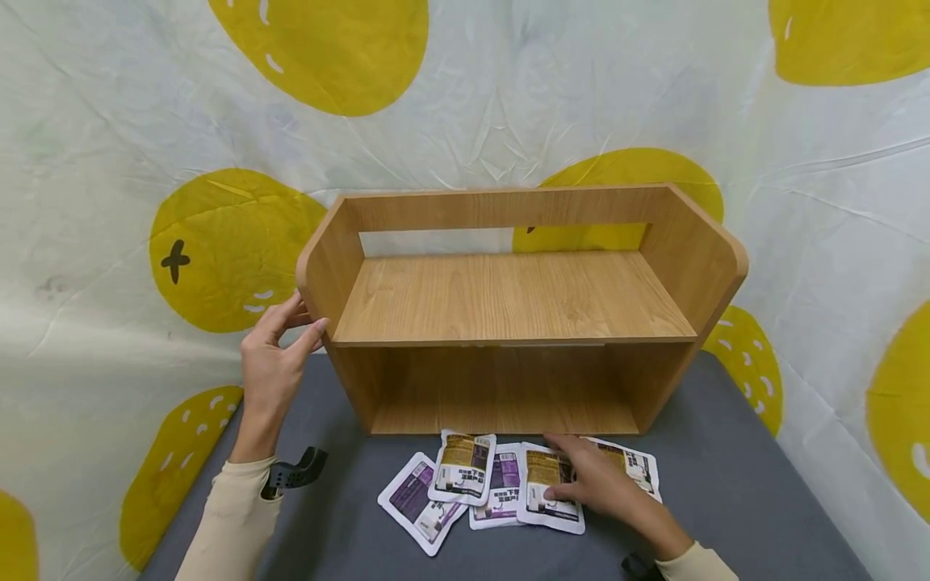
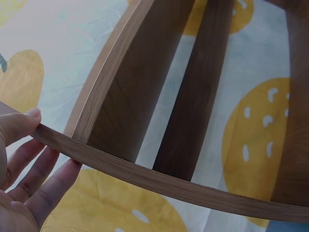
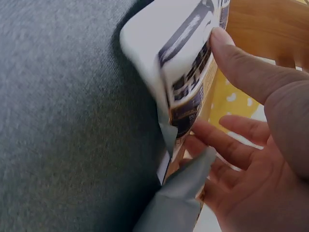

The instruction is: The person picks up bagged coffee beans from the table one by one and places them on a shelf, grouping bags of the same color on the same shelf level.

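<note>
A two-tier wooden shelf (image 1: 508,298) stands on the grey table. My left hand (image 1: 279,355) holds the shelf's left side panel (image 2: 120,169), thumb at the front edge and fingertips against the outer face. Several flat white-edged pouches lie before the shelf, some overlapping. My right hand (image 1: 606,484) grips a pouch with a brown-and-white label (image 1: 541,492), its thumb (image 3: 236,55) on the printed face and its fingers at the far edge. Another brown-labelled pouch (image 1: 643,466) lies partly hidden behind that hand. To the left are a brown-labelled pouch (image 1: 463,468) and purple ones (image 1: 414,500).
The shelf's upper board (image 1: 501,290) has raised side panels and a back rail (image 1: 501,208). Below it is a lower compartment (image 1: 501,395) open toward me. A white cloth with yellow shapes (image 1: 465,97) hangs behind the grey table (image 1: 327,524).
</note>
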A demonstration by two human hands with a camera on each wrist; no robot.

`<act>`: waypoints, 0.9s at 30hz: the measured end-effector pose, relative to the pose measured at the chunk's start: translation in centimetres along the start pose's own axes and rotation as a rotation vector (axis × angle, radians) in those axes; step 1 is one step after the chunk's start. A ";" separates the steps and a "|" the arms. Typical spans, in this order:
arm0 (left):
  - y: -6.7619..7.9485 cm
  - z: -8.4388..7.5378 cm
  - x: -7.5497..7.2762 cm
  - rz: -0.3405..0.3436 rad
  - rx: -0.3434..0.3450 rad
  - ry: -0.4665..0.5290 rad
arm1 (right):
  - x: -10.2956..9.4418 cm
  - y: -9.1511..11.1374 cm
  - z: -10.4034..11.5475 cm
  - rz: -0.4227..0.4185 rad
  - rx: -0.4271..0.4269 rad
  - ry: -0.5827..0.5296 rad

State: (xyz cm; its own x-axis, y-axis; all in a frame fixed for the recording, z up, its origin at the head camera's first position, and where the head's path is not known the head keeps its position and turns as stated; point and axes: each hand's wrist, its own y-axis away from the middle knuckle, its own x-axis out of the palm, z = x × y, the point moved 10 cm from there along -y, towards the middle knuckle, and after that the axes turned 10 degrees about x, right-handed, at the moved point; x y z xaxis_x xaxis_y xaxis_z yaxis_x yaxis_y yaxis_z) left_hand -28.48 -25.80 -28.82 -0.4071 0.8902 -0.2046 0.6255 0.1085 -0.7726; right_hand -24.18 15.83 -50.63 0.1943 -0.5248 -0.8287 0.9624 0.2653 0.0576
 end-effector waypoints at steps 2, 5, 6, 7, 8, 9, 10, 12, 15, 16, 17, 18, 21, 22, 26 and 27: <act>0.1 0.0 0.0 -0.001 -0.002 0.002 | 0.5 0.0 0.2 0.031 -0.007 -0.010; 0.1 0.1 -0.1 -0.004 -0.001 -0.002 | 1.1 0.0 0.4 0.060 -0.014 -0.005; 0.1 0.1 -0.1 -0.005 0.001 -0.004 | 1.1 0.1 0.4 0.062 -0.012 -0.003; 0.1 0.1 -0.1 -0.006 0.002 -0.005 | 1.1 0.2 0.4 0.056 -0.010 0.007; 0.1 0.1 -0.1 -0.007 0.004 -0.007 | 1.1 0.3 0.4 0.045 -0.008 0.019; 0.1 0.1 -0.1 -0.007 0.006 -0.008 | 1.0 0.4 0.3 0.030 -0.006 0.034; 0.1 0.1 -0.1 -0.008 0.007 -0.009 | 0.8 0.5 0.3 0.011 -0.010 0.054; 0.1 0.0 -0.1 -0.009 0.010 -0.008 | 0.6 0.6 0.3 -0.022 -0.024 0.103; 0.0 0.0 -0.1 -0.010 0.010 -0.008 | 0.5 0.6 0.4 -0.054 -0.075 0.183; 0.0 0.0 -0.1 -0.010 0.009 -0.007 | 0.5 0.6 0.5 -0.058 -0.096 0.199; 0.0 0.0 -0.1 -0.010 0.008 -0.008 | 0.6 0.5 0.5 -0.057 -0.113 0.208; 0.0 0.0 -0.1 -0.009 0.007 -0.008 | 0.6 0.5 0.6 -0.060 -0.134 0.209; 0.0 0.0 0.0 -0.006 0.004 -0.006 | 0.6 0.2 0.6 -0.052 -0.171 0.173; 0.0 0.0 0.0 -0.006 0.004 -0.004 | 0.6 0.1 0.6 -0.047 -0.177 0.154; 0.1 -0.1 0.0 -0.006 0.007 0.000 | 0.5 -0.1 0.7 -0.023 -0.194 0.081; 0.1 -0.1 0.1 -0.007 0.009 0.002 | 0.5 -0.2 0.7 -0.016 -0.195 0.055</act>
State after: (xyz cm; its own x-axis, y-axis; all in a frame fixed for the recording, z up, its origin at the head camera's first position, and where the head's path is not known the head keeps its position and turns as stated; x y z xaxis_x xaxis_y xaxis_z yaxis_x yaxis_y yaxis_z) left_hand -28.39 -25.69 -28.80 -0.4098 0.8904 -0.1982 0.6166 0.1103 -0.7795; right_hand -24.12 14.93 -50.63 0.1638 -0.4863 -0.8583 0.9093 0.4118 -0.0599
